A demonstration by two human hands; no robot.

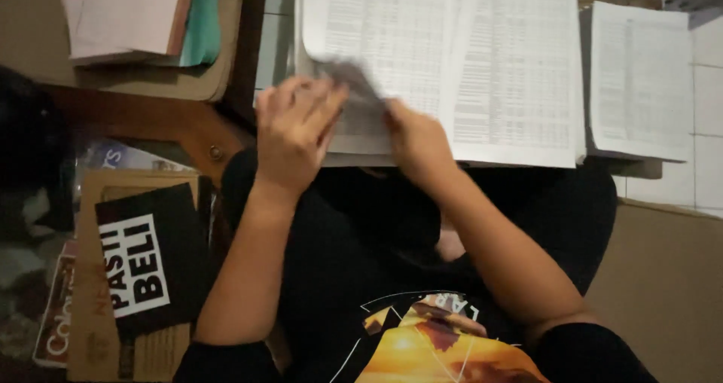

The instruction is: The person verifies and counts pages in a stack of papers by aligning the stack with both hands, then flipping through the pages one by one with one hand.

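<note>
Head view. Step in hand, by the look of it: you were turning a page. Your left hand (295,131) lay with fingers pressed together on the printed stack (444,59), at its near edge on your lap; your right hand (416,138) pinched one blurred sheet (352,78). The next move called for lifting that sheet clear alone. Count: two hands, one open stack, one side stack (640,78), one folder pile (143,21).

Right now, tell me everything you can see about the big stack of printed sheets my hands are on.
The stack of printed sheets is white paper covered in dense tables of small print, lying flat with its near edge at the person's lap. One sheet is motion-blurred near the lower left corner. The left hand rests on that corner; the right hand pinches the sheet beside it. A second, smaller pile lies to the right.
</note>
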